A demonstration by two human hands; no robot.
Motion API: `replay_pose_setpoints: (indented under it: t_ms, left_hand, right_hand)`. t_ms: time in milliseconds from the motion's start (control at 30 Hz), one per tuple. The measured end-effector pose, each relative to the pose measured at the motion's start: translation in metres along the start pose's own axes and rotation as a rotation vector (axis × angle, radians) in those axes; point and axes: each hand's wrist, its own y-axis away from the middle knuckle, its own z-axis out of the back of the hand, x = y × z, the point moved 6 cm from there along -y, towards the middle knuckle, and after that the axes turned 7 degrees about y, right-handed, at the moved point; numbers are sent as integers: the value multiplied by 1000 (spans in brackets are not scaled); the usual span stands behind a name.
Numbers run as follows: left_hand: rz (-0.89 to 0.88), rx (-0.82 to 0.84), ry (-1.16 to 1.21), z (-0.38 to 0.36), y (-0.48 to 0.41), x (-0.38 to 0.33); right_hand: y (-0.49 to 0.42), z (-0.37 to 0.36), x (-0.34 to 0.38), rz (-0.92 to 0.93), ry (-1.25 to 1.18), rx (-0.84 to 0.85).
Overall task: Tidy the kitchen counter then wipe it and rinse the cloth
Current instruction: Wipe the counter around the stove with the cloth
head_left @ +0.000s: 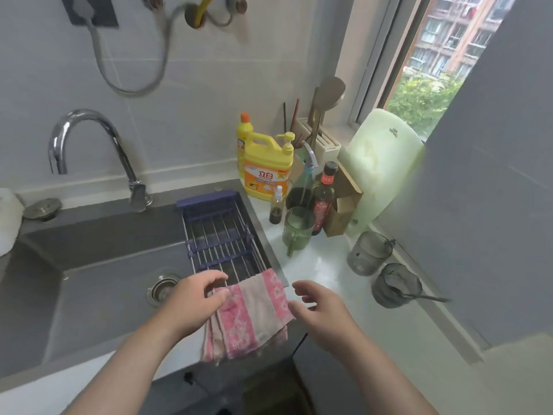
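A pink and beige cloth (pixel 254 313) hangs folded over the front edge of the sink (pixel 98 259), at the near end of the purple wire rack (pixel 221 232). My left hand (pixel 196 299) touches the cloth's left edge with loosely bent fingers; whether it pinches the fabric I cannot tell. My right hand (pixel 317 304) hovers just right of the cloth, fingers relaxed and holding nothing. The pale counter (pixel 323 274) stretches to the right of the sink.
At the counter's back stand a yellow detergent jug (pixel 266 172), several bottles, a green ribbed glass (pixel 297 227), a cardboard box and a green cutting board (pixel 377 172). Two grey glass cups (pixel 369 253) sit by the right wall, one with a spoon. The tap (pixel 89 151) curves over the sink.
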Motion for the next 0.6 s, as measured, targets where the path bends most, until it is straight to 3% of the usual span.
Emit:
replay_pose_setpoints:
  t_ms: [300, 600]
  left_hand:
    - [89, 263, -192, -19, -87, 67]
    - [53, 407, -474, -48, -101, 80]
  right_hand:
    - [-78, -56, -5, -194, 44, 13]
    - [-108, -83, -25, -380, 100, 23]
